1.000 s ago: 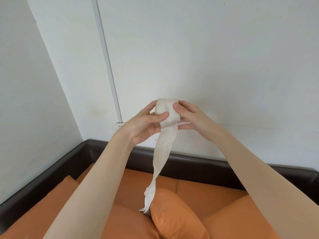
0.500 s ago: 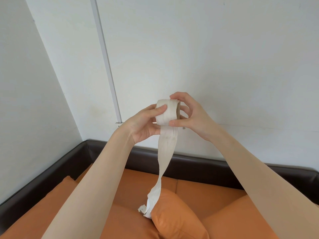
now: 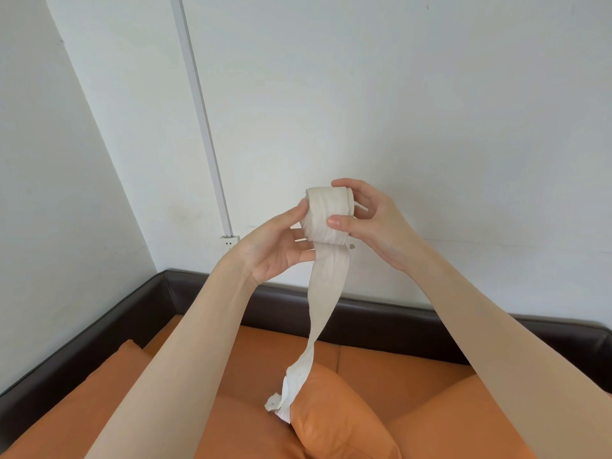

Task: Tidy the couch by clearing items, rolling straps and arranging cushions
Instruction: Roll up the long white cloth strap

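Note:
I hold a cream fabric strap (image 3: 326,216), partly wound into a roll, up in front of the white wall. My right hand (image 3: 371,223) grips the roll from the right, thumb on its front and fingers over the top. My left hand (image 3: 281,246) holds the roll's left end with thumb and fingers. The loose tail of the strap (image 3: 323,313) hangs down, and its frayed end (image 3: 281,400) touches an orange cushion (image 3: 337,419) on the couch.
The couch has orange seat cushions (image 3: 390,366) and a dark brown frame (image 3: 381,313) along the wall and the left side. A white cable duct (image 3: 202,117) runs down the wall to a socket (image 3: 228,241).
The roll has been turned further and the hanging tail is shorter. My right fingers moved over the roll's top and my left hand shifted lower on its left end.

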